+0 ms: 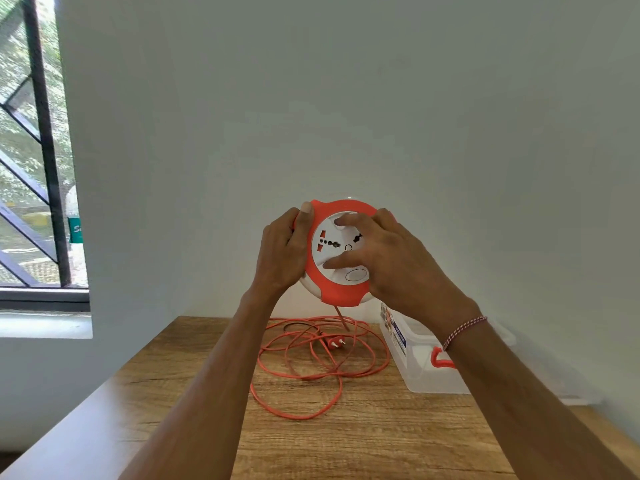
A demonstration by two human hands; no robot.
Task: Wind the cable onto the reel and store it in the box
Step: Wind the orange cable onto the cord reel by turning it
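Note:
I hold a round orange and white cable reel up in the air above the wooden table, its socket face turned toward me. My left hand grips the reel's left rim, thumb over the orange edge. My right hand lies on the white face, with a finger and the thumb pinching the inner disc. An orange cable hangs from the reel's bottom and lies in loose loops on the table, its two-pin plug in the middle of the loops. A clear plastic box stands to the right, partly behind my right forearm.
The table stands against a plain white wall. A barred window is at the left. The box has an orange latch on its near side and a label on its left end.

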